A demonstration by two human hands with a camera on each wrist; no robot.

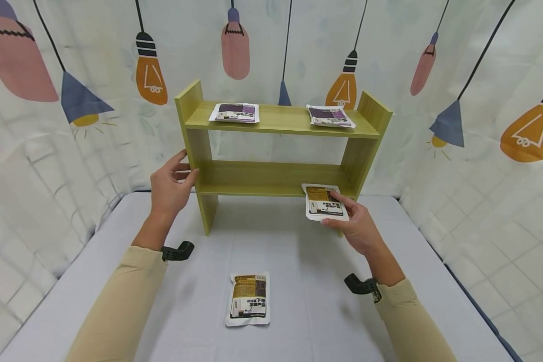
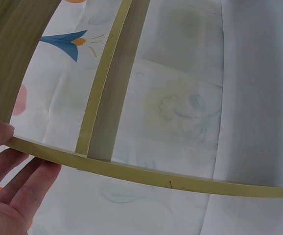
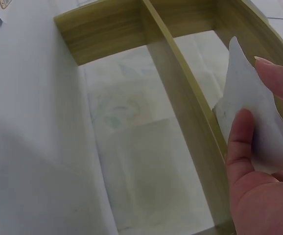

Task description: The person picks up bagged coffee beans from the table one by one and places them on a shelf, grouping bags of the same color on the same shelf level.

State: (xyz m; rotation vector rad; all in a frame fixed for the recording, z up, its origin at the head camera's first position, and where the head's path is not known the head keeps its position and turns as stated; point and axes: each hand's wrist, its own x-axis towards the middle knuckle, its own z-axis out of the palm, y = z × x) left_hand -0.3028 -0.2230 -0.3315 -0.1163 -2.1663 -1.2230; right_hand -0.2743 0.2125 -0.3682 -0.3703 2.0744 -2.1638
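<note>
A small two-tier wooden shelf [image 1: 271,177] stands on the table, also seen in both wrist views. At its left side panel my left hand [image 1: 172,183] holds the front edge, thumb on one side and fingers along the outer face. My right hand [image 1: 355,223] pinches a white pouch with a brown and yellow label [image 1: 324,202] at the right end of the lower board. In the right wrist view that pouch [image 3: 256,115] shows its plain back, bent, between thumb and fingers. A similar brown-labelled pouch [image 1: 249,299] lies on the table in front of the shelf.
Two purple-labelled pouches lie on the upper board, a left one [image 1: 234,113] and a right one [image 1: 330,116]. A white cloth covers the table [image 1: 199,311]. A patterned curtain [image 1: 271,50] hangs behind and at both sides.
</note>
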